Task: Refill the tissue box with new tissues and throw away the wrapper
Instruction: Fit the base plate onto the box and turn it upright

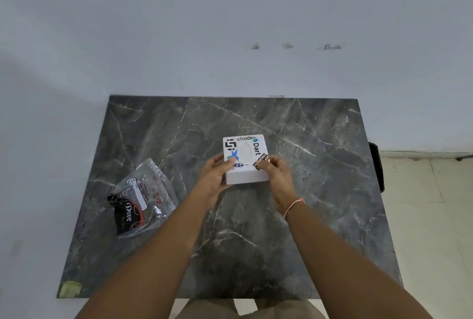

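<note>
Near the middle of the frame, the white tissue box (pixel 245 158) is sitting on the dark marble table (pixel 320 216), its sticker-covered top with the oval opening facing up. The left hand (pixel 213 177) is clamping the box's left side, thumb lying over the top near edge, while the right hand (pixel 277 174) is pressing the right side, its thumb resting on a black sticker at the corner; both hands are closing on the box, and whether it is lifting off the table cannot be told. At the left of the frame, well apart from the box, the clear plastic wrapper (pixel 142 197) with a black printed panel is lying crumpled and looking flat, so the tissues are probably already out of it. The box is looking rigid and light, likely plastic with smooth walls, so gripping it by opposite sides near the base should be holding it best, since the slick faces may be slipping under a loose pinch. The wrapper is looking thin, crinkly and nearly weightless; pinching any raised fold should be enough for carrying it to a bin, which is not showing anywhere in view.
</note>
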